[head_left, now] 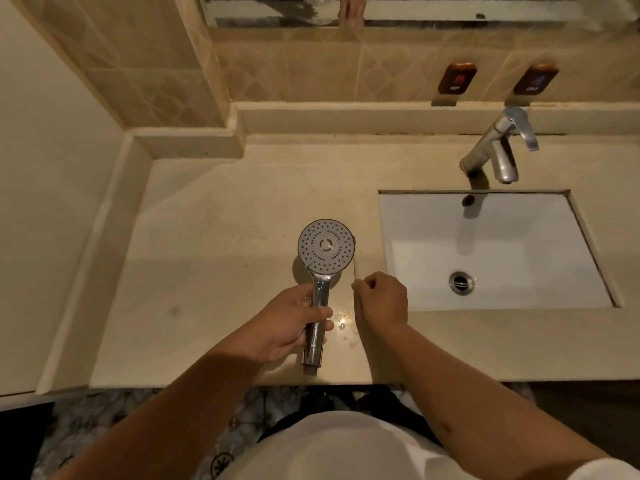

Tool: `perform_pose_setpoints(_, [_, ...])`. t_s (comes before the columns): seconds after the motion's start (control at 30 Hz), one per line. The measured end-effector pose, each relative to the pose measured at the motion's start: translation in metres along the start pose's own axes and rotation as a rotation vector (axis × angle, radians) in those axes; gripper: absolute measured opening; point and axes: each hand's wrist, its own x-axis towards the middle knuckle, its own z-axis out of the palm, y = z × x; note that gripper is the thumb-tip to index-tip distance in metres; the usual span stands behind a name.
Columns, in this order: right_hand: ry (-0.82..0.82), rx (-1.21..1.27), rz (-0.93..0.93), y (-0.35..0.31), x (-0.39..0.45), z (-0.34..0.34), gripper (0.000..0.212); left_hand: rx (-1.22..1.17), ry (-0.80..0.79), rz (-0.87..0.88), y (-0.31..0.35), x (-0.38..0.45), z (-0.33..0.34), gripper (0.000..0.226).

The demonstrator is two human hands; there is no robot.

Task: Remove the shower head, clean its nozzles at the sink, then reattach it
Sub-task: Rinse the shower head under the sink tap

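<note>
The chrome shower head (pixel 326 247) is detached. It lies over the beige countertop (pixel 214 237) with its grey round nozzle face turned up, left of the sink. My left hand (pixel 294 320) is wrapped around its chrome handle at mid-length. The handle's threaded end points toward me, near the counter's front edge. My right hand (pixel 381 299) hovers just right of the handle with thumb and forefinger pinched on what looks like a thin pale sliver (pixel 356 285). Its tip points toward the handle.
A white rectangular sink (pixel 433 216) with a metal drain (pixel 460 282) is set in the counter on the right. The chrome tap (pixel 498 150) stands behind it, with no water running. Hot and cold plaques hang on the tiled wall. Water drops lie by the handle.
</note>
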Motion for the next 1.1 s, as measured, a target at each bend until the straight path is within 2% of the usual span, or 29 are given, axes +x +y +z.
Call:
perform_pose_setpoints(0.23, [0.075,0.084,0.017,0.041,0.023,-0.067,0.041,0.072,-0.044,-0.014,0.016,0.023,0.041,0.03])
perform_pose_setpoints(0.43, [0.224,0.134,-0.077,0.051,0.09,-0.166,0.029,0.133,-0.073,-0.023,0.029,0.058,0.104,0.035])
perform_pose_setpoints(0.6, [0.318,0.205,-0.114,0.041,0.163,-0.238,0.022,0.163,-0.08,-0.005,0.035,0.094,0.167,0.02])
perform_pose_setpoints(0.73, [0.345,0.274,-0.136,0.034,0.219,-0.273,0.037,0.169,-0.054,-0.041,0.038,0.127,0.209,0.02])
perform_pose_setpoints(0.83, [0.268,0.291,-0.12,0.027,0.256,-0.286,0.042,0.158,-0.026,-0.067,0.04,0.151,0.235,0.021])
perform_pose_setpoints(1.0, [-0.102,0.444,-0.097,0.001,0.296,-0.295,0.031,0.14,0.025,-0.102,0.044,0.185,0.265,0.027])
perform_pose_setpoints(1.1, [-0.191,0.524,-0.027,-0.009,0.306,-0.295,0.025,0.139,0.038,-0.11,0.045,0.2,0.282,0.026])
